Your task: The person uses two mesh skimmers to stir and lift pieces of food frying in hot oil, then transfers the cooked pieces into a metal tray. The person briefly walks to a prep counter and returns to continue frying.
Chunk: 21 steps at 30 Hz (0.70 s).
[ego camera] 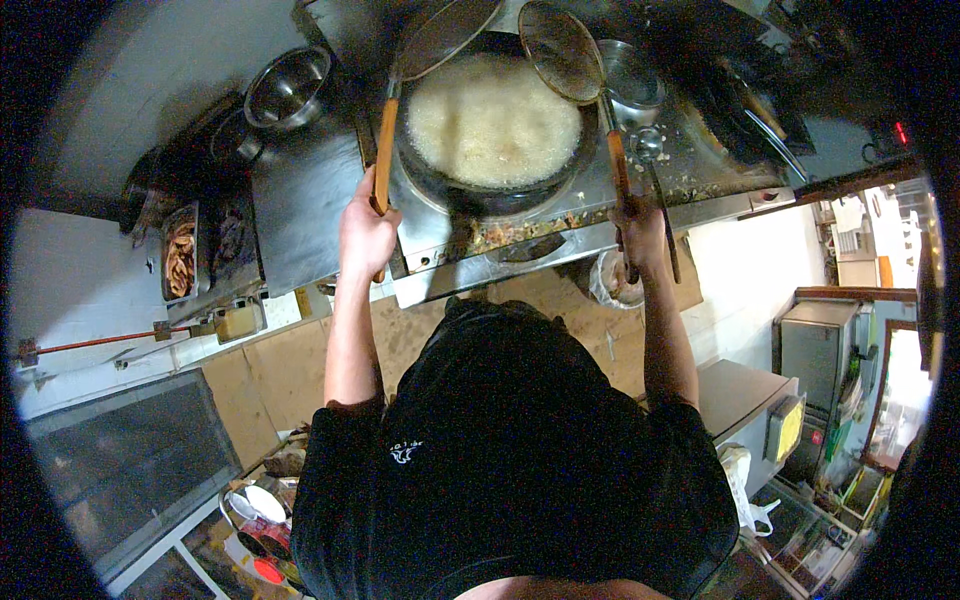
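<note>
My left hand [369,232] is closed around the wooden handle of a wire-mesh skimmer [448,34], whose bowl tilts over the far left rim of a wok [495,201]. In my right hand [641,229] is the wooden handle of a second mesh skimmer [562,51], its round bowl over the wok's far right rim. Pale, foaming liquid [495,124] bubbles across the wok; anything beneath the foam is hidden. A metal ladle [646,142] lies right of the wok, its dark handle passing close by my right hand; whether I touch it, I cannot tell.
Food scraps [510,231] litter the steel stove top's front edge. Steel bowls stand at back left [289,86] and right of the wok [631,79]. Left, a metal tray [180,255] holds brown food pieces. Below the stove front sits a plastic-lined container [616,279].
</note>
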### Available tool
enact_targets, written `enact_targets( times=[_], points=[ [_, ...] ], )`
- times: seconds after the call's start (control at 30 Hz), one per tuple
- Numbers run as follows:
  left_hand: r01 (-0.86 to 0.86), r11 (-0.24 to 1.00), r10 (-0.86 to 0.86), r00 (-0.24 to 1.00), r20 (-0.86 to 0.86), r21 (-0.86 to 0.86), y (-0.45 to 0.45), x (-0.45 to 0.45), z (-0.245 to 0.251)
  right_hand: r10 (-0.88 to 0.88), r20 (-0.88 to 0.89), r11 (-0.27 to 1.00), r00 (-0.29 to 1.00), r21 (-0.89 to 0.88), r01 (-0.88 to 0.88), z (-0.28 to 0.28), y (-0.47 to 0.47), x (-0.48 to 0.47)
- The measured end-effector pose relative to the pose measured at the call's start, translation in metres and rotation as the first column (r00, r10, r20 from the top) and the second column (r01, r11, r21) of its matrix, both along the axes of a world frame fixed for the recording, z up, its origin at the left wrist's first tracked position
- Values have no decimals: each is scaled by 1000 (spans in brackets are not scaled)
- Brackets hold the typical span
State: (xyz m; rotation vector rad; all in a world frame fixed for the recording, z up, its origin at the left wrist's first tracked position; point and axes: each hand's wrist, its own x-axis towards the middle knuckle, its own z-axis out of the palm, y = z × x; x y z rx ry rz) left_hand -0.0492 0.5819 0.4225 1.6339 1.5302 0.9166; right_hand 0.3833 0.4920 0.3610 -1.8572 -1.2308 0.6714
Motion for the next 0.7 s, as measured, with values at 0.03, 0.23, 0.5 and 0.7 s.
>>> enact_targets(
  times=[0.03, 0.23, 0.5, 0.7],
  points=[
    [-1, 1000, 1, 1000, 11, -4, 2, 0, -3, 10, -9, 1000, 1000, -5, -10, -5, 0, 2],
    [23, 999, -18, 994, 106, -43, 4, -2, -12, -24, -36, 1000, 999, -19, 23, -7, -3, 8],
    [-35, 996, 25, 992, -125, -76, -7, 0, 13, -66, -205, 998, 977, 7, 68, 0, -3, -4],
    [-24, 994, 10, 991, -136, -109, -10, -2, 14, -18, -224, 1000, 974, -21, 14, -1, -2, 0]
  ],
)
